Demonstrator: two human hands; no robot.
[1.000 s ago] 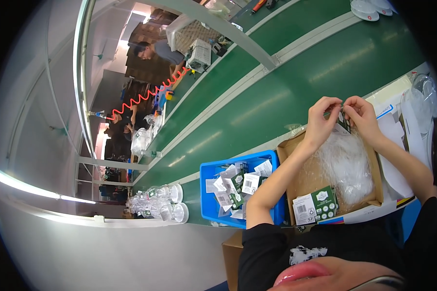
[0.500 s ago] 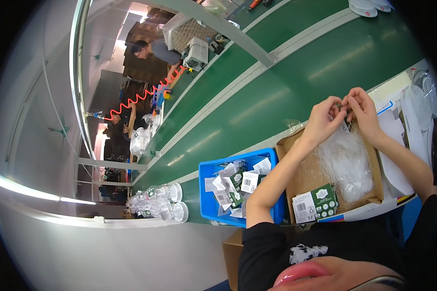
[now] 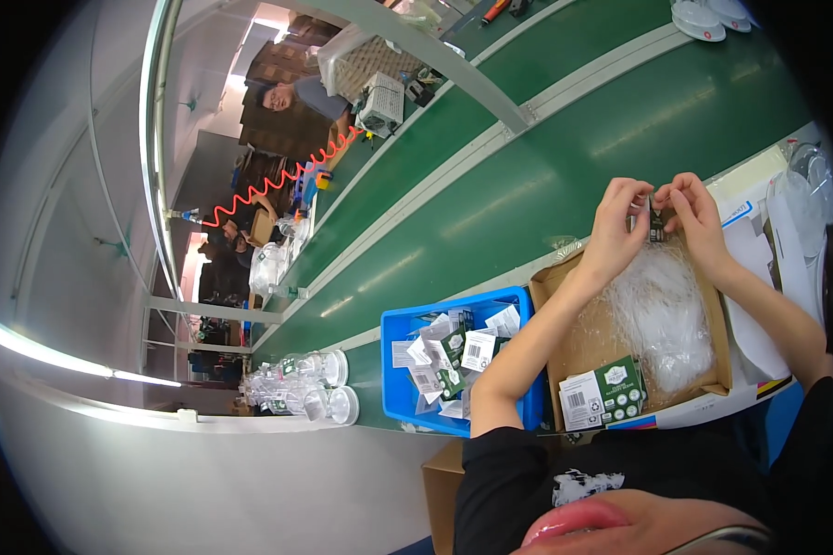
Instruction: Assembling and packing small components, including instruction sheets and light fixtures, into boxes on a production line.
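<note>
Above the far end of a shallow cardboard box (image 3: 578, 338), my hands are raised close together. My left hand (image 3: 620, 227) is closed, its fingertips pinching a small green-and-white printed card (image 3: 655, 222). Beside the card, the fingers of my right hand (image 3: 696, 220) are curled into a pinch; whatever they hold is too small to make out. Below them in the box lies a heap of clear thin plastic strands (image 3: 662, 319). At the box's near end sits a pile of green-and-white cards (image 3: 611, 396).
Left of the box stands a blue bin (image 3: 393, 326) full of loose cards. Clear plastic containers (image 3: 319, 384) stand farther left. A green conveyor surface (image 3: 491, 213) runs beyond. White paper and clear bags (image 3: 796, 203) lie right. Across the line, a person (image 3: 310, 97) works beside a red coiled hose (image 3: 278, 180).
My hands have drawn slightly apart, and the card between them shows more. The person across the line has turned their head this way.
</note>
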